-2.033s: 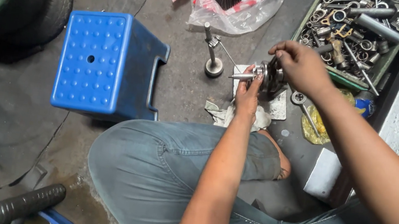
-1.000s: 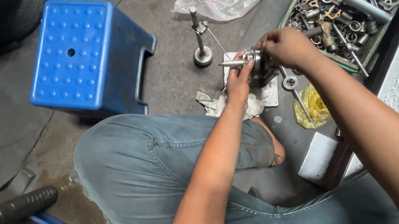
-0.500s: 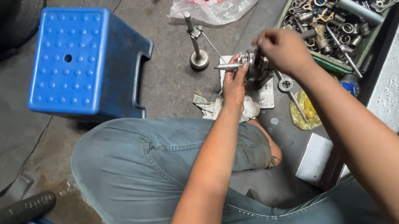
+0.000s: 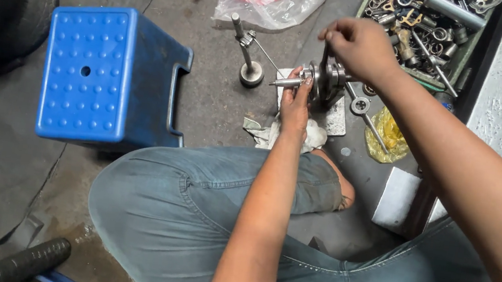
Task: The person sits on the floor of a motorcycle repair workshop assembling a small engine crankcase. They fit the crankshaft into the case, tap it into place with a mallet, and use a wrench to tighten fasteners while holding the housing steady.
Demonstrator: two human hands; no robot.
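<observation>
Grey metal crank part (image 4: 327, 80) — left hand (image 4: 295, 101) fingers pinch its shaft, right hand (image 4: 359, 45) fingers grip its top — beside blue plastic stool (image 4: 108, 74).

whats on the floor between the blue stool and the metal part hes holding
In the head view, an upright metal valve tool stands on the floor between the blue stool and the crankshaft.

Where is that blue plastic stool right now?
In the head view, the blue plastic stool stands on the floor at upper left, beside the person's bent knee and left of the left hand.
</observation>
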